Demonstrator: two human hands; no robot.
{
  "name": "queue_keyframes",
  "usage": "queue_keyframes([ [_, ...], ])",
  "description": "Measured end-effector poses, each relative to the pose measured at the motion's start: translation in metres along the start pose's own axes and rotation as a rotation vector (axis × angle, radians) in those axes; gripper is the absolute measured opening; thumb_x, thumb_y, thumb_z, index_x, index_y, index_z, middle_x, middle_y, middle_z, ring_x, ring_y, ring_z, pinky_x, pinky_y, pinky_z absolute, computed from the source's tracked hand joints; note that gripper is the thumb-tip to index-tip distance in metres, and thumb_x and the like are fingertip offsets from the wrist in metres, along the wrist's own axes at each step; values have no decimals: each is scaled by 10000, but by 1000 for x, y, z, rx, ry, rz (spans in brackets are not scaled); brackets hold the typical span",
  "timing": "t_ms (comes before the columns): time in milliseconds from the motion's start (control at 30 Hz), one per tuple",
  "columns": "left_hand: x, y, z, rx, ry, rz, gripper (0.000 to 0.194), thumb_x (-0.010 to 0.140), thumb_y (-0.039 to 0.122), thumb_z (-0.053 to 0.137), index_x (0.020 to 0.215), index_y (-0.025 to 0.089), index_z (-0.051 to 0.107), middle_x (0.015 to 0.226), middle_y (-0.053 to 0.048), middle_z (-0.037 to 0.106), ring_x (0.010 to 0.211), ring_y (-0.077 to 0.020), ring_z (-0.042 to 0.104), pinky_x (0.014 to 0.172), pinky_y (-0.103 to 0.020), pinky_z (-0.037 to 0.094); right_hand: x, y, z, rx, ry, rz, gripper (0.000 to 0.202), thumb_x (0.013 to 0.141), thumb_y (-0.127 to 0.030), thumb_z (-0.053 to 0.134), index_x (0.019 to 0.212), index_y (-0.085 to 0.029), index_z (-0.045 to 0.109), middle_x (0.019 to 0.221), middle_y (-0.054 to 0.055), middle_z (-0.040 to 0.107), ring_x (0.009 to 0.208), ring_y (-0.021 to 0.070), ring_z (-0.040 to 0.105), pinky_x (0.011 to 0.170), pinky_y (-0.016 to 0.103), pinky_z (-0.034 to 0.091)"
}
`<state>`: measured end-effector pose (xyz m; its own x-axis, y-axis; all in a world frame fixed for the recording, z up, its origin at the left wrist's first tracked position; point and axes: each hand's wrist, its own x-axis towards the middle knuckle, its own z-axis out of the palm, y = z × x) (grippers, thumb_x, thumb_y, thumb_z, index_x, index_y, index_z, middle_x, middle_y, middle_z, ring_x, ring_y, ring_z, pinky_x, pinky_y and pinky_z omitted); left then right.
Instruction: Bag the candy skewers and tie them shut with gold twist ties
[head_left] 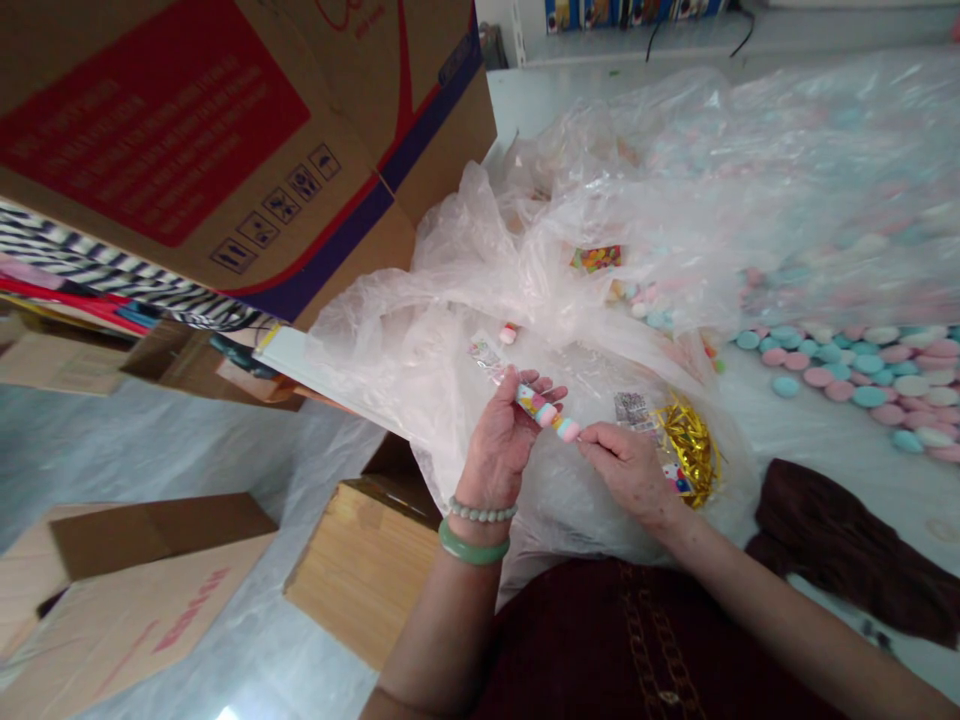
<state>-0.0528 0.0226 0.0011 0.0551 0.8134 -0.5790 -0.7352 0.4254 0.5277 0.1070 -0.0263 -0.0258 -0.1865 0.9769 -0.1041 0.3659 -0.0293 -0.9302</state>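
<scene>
My left hand (504,440), with a beaded bracelet and a green bangle at its wrist, holds a marshmallow skewer (549,414) in pink, white, blue and yellow. The thumb lies along it and the other fingers stretch beneath. A clear printed wrapper (486,354) sticks out past the thumb. At the skewer's near right end, my right hand (630,475) has thumb and forefinger pinched together; they appear to grip the thin tip. Below both hands spreads a large clear plastic bag (442,340). A small pink and white marshmallow (508,334) lies on it.
Gold tinsel strips (688,450) lie right of my right hand. Many pastel discs (870,365) cover the table's right side, partly under plastic. A dark brown cloth (847,545) lies in front of them. A big carton (225,130) stands at left; open boxes (165,570) are on the floor.
</scene>
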Motion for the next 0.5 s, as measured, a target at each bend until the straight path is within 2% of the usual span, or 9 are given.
queue_keyframes([
  [133,0,-11,6,-28,-43,40,275,878,419,570,757,172,564,732,-13,605,768,-178,665,830,-355,505,-3,5,4,-121,39,-123,230,875,-262,485,723,-220,652,704,17,629,689,161,545,673,287,367],
  [267,-1,-18,11,-70,-84,63,330,895,476,515,756,180,561,721,-10,592,770,-175,652,880,-399,500,-1,-1,7,-5,75,-107,188,846,-251,519,709,-224,644,693,7,610,683,156,525,667,285,365],
  [333,0,-20,10,-92,-123,41,339,898,487,503,760,183,562,723,-7,590,772,-176,647,899,-421,497,1,-6,7,188,44,7,148,816,-262,559,693,-222,632,638,-12,561,629,139,482,612,271,350],
  [433,1,-22,5,-100,-205,4,326,890,488,517,783,185,574,761,-15,610,824,-199,654,904,-444,495,3,-9,6,549,-30,268,126,767,-306,616,680,-216,610,543,-46,441,502,104,350,474,246,258],
  [500,4,-22,1,-85,-230,-30,305,884,468,537,799,179,586,812,-33,635,879,-223,656,888,-443,501,3,-9,5,641,-42,336,128,749,-315,633,671,-216,606,519,-59,393,468,93,292,443,245,205],
])
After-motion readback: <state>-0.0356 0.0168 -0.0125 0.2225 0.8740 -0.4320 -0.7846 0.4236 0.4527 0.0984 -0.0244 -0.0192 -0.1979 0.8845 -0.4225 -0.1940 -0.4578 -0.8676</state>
